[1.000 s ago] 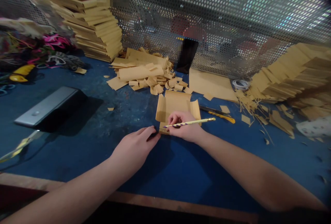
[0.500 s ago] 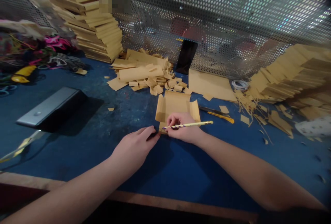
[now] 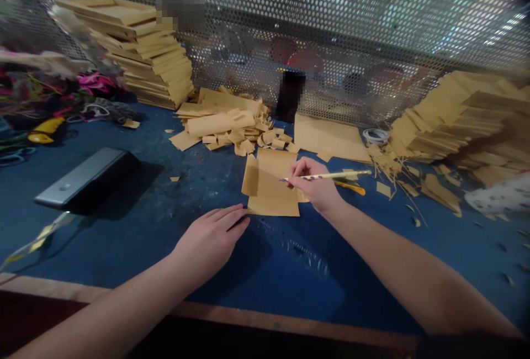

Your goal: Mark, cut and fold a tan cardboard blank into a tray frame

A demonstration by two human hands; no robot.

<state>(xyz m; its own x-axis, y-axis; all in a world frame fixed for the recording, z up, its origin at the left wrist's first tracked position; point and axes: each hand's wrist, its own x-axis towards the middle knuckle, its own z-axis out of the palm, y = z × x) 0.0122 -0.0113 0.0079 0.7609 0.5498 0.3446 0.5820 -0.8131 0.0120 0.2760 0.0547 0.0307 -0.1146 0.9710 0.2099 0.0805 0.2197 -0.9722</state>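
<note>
Behind the brown sheet [image 3: 273, 182] lie heaped scraps [image 3: 226, 121].

- i'm watching a pencil [image 3: 331, 175] showing pale yellow with purple marks toward its point
- the paper sheet [image 3: 272, 182] is showing plain tan
- the tabletop [image 3: 202, 182] is showing deep blue
- i'm seeing the perforated panel [image 3: 331, 11] gleaming silver-grey, patterned with rows of round holes
- a cord bundle [image 3: 97, 82] is showing hot pink

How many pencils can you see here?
1: the patterned pencil in the right hand, its tip over the brown paper. Others may be hidden under the paper scraps.
</note>
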